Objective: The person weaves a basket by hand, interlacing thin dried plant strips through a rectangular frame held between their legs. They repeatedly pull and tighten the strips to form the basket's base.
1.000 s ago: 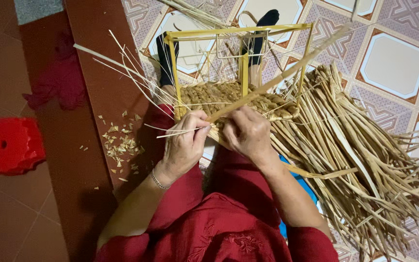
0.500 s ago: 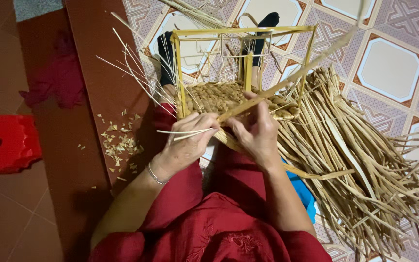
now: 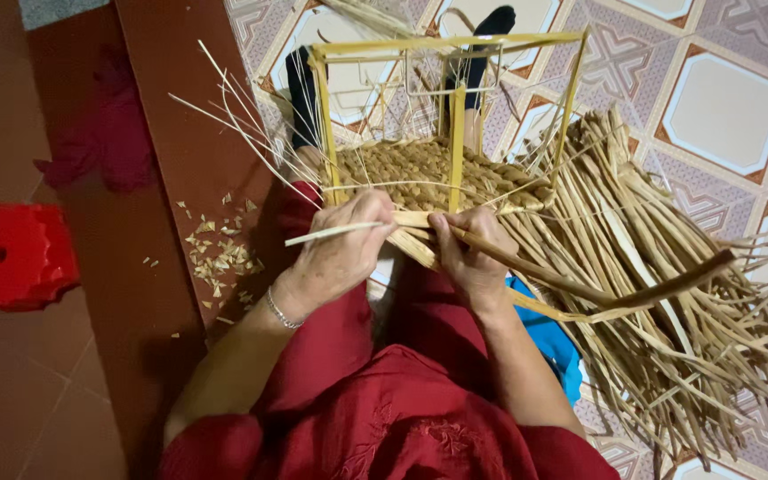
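Patterned tile floor (image 3: 722, 107) beneath straw bundle (image 3: 668, 293)

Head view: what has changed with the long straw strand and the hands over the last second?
The long strand swung from up-right, across the frame, down to the right over the straw pile. The right hand keeps holding it; the left hand still pinches thin strands. The woven mat stayed put.

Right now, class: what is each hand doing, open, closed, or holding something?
Left hand: closed on a thin pale straw strand.
Right hand: closed on a flat straw strip.
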